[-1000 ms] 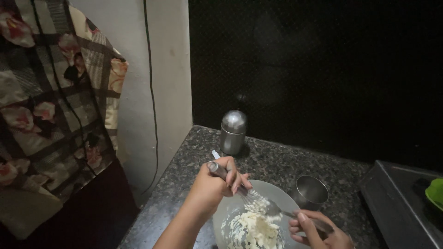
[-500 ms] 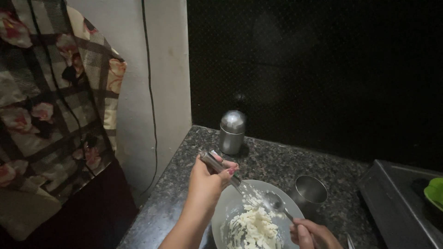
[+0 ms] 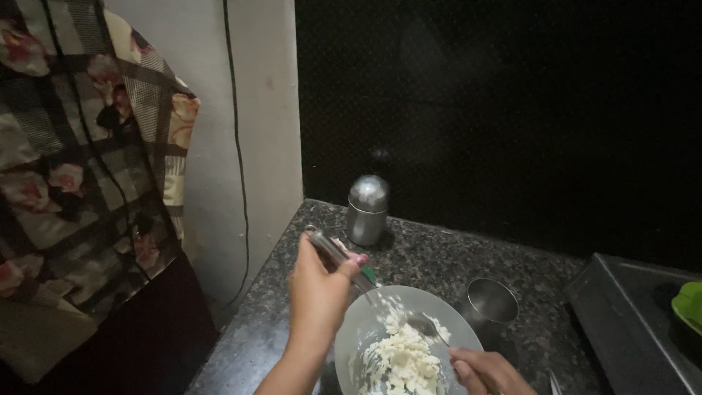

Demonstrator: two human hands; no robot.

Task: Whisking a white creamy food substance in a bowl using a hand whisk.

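In the head view, the left hand has lifted a little and shifted left over the past second, fingers wrapped around a metal whisk handle, so stirring seems to go on. The right hand has slid lower, gripping the rim of the steel bowl. The crumbly white mixture lies clumped inside the bowl, which sits on the countertop just left of a steel tumbler.
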